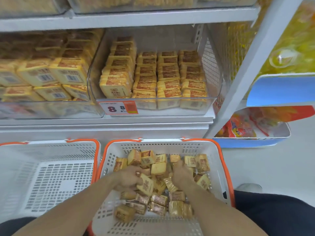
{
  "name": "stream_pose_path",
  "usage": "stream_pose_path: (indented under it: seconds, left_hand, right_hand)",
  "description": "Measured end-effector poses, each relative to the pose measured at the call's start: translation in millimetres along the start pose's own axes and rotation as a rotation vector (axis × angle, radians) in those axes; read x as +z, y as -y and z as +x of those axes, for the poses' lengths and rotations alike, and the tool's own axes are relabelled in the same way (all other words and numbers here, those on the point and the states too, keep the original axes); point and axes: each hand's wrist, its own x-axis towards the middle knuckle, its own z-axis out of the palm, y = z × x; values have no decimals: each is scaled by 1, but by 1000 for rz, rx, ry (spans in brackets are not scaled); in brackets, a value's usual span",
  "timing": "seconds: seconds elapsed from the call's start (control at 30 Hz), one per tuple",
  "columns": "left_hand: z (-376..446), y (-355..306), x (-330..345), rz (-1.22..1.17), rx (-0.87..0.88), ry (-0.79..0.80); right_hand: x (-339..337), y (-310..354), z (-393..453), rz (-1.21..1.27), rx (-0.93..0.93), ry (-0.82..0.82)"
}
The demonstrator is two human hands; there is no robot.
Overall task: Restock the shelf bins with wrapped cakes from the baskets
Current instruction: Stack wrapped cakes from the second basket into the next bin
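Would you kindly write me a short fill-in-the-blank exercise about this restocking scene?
1. Both hands reach into the basket on the ____ side, which holds loose wrapped cakes.
2. The other basket holds ____ cakes.
3. The left hand grips a cake, while the right hand rests among the ____.
4. The price tag on the clear bin shows the digit ____.

Missing words: right; no; cakes; 8
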Motion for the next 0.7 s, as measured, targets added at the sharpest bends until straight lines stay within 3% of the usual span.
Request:
stream_pose_path:
  seconds: [0.1, 0.17, 0.27, 0.43, 0.7]
  left_hand:
    - [-38, -21, -21, 85, -6, 58]
    - [-64, -37, -32, 181, 40, -17]
    - [-95, -56, -46, 126, 145, -87]
    - [-132, -72, -51, -17, 324, -145]
    - [-142, -71, -37, -42, 538, -256]
  right_hand:
    - [-22, 8, -4, 118, -82, 155]
    - [-48, 18, -16, 159, -160, 289]
    - [-100, 39, -53, 270, -247, 397]
    - [-174, 54, -109, 406, -407, 246]
    - [-233, 30, -159, 776, -528, 224]
